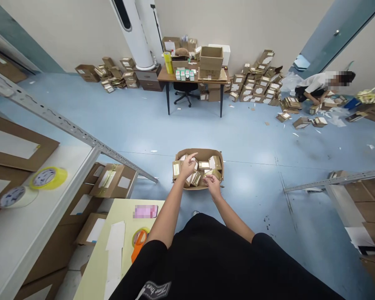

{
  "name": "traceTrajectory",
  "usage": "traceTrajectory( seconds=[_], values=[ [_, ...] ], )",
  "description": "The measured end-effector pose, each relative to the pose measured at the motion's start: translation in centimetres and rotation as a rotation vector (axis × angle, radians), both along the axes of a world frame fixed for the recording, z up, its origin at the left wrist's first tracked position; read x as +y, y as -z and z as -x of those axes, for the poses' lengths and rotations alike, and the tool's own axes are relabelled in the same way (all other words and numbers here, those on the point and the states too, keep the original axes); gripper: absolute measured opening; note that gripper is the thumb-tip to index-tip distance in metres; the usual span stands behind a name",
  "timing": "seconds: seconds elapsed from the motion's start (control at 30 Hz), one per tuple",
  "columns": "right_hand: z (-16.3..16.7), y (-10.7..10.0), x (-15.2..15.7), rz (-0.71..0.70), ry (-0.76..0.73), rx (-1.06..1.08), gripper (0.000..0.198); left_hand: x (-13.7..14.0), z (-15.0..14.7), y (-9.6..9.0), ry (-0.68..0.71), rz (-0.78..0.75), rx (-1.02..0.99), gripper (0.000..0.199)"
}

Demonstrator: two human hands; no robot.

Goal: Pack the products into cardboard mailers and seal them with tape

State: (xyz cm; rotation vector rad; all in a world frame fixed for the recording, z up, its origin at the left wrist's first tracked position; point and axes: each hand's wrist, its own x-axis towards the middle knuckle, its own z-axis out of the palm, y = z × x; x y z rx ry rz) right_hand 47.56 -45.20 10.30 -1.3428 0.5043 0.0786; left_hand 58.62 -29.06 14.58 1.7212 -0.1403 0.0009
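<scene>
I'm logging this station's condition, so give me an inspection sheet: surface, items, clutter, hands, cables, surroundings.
Surface: blue floor, some paper scraps.
Items: open carton on the floor, holding small labelled boxes.
Clutter: pale yellow table bearing paper strips, a tape roll, an orange tool and a pink item.
Hands: left hand over the carton, fingers extended; right hand at its near right, fingers bent, grip unclear.
Cables: nothing seen for certain; a thin dark strip by the white tower could be one.
Surroundings: left shelf, right shelf, desk, stacked boxes, crouching co-worker.
</scene>
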Motion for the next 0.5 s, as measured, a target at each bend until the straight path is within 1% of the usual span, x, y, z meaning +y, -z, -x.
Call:
traceTrajectory(
  seconds=[0.13,0.23,0.4,0.5],
  values=[
    [-1.5,-1.6,0.7,0.031,-0.041,-0.085,0.040,1.6,2.1,-0.7,-0.055,-0.026,0.020,0.049],
    [-2.2,-2.7,2.1,0.052,-0.094,-0.164,0.039,3.3,3.7,-1.2,-0.096,-0.023,0.014,0.046],
    [-1.8,-4.0,6.3,0.094,-0.177,-0.301,0.038,7.0,7.6,-1.3,-0.197,0.046,0.037,0.048],
    [-0.7,-4.5,9.5,0.119,-0.250,-0.337,0.042,9.8,10.7,-0.9,-0.315,0.076,0.039,0.051]
  ],
)
